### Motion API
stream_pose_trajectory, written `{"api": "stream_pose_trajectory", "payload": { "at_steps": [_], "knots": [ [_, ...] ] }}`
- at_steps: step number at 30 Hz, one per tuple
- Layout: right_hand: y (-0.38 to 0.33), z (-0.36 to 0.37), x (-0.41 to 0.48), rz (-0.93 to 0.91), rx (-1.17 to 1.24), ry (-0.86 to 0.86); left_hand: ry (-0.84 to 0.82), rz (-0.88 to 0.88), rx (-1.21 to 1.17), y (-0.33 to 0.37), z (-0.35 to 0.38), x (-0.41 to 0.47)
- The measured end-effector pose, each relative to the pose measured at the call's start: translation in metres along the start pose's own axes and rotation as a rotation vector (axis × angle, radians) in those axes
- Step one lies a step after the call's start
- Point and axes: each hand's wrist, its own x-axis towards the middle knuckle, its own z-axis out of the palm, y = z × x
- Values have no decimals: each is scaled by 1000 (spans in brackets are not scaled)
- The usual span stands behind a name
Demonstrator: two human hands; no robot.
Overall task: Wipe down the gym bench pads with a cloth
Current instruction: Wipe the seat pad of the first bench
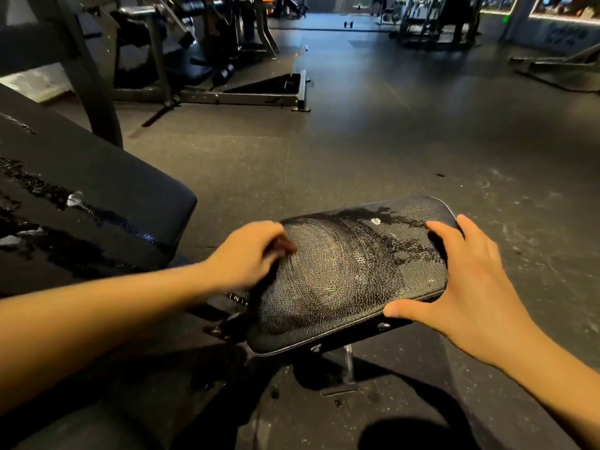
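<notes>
Head view: two hands (248, 254) (467, 287), two pads (350, 280) (97, 177).

L grip (250, 254) & R grip (470, 287) bare, forearms (113, 306) bare too.

Left hand (250, 254), right hand (464, 280) on seat pad (341, 271)
</notes>
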Motion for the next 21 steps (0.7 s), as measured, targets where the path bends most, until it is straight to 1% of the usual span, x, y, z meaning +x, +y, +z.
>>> {"api": "stream_pose_trajectory", "payload": {
  "at_steps": [2, 3, 4, 5, 6, 8, 9, 11, 12, 13, 14, 15, 18, 19, 20, 21],
  "knots": [
    [-1, -1, -1, 1, 5, -1, 70, -192, -3, -8, 11, 42],
    [-1, -1, -2, 1, 10, -4, 104, -239, -4, -1, 17, 56],
    [-1, -1, -3, 0, 13, -8, 136, -224, -5, 12, 23, 64],
    [-2, -2, -3, -2, 10, -11, 150, -163, -27, 31, 27, 65],
    [-2, -2, -2, -1, 4, -12, 131, -73, -77, 52, 28, 58],
    [-2, -2, -3, 0, -2, -11, 12, 117, -199, 86, 19, 20],
    [-1, -2, -3, -2, 0, -10, -52, 221, -214, 95, 11, -3],
    [0, -2, -2, -7, 6, -8, -171, 383, -159, 87, -3, -41],
    [0, -2, -2, -9, 8, -5, -204, 414, -85, 74, -8, -50],
    [1, -1, -1, -11, 10, -3, -188, 402, -11, 56, -9, -51],
    [1, -1, 0, -14, 12, -3, -153, 347, 35, 39, -9, -46],
    [1, -1, 0, -14, 14, -5, -105, 253, 60, 23, -6, -33],
    [0, -1, -1, -9, 15, -6, 27, -126, 61, -7, 3, 31],
    [-1, -1, -2, -11, 14, -6, 59, -191, 57, -5, 9, 48],
    [-1, -1, -2, -11, 16, -8, 97, -188, 49, 4, 16, 59],
    [-1, -1, -2, -10, 16, -11, 127, -140, 23, 22, 20, 63]
  ]
}}
